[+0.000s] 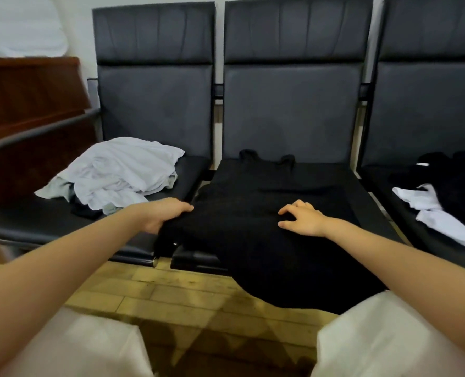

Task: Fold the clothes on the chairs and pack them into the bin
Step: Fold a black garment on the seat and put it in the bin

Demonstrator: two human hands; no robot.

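A black sleeveless garment (253, 202) lies spread on the middle chair seat (362, 202), its straps toward the backrest and its lower part hanging over the front edge. My left hand (166, 213) grips the garment's left edge, thumb on top and fingers underneath. My right hand (302, 217) rests on the cloth near the middle, fingers spread and slightly bent. A heap of white and pale grey clothes (122, 172) lies on the left chair. Black and white clothes (443, 191) lie on the right chair. No bin is in view.
Three dark padded chairs stand joined in a row against a white wall. A curved metal armrest (35, 134) and a brown wooden cabinet (30, 99) are at the left. Yellowish floor tiles (171, 289) lie below, between my white-clad knees.
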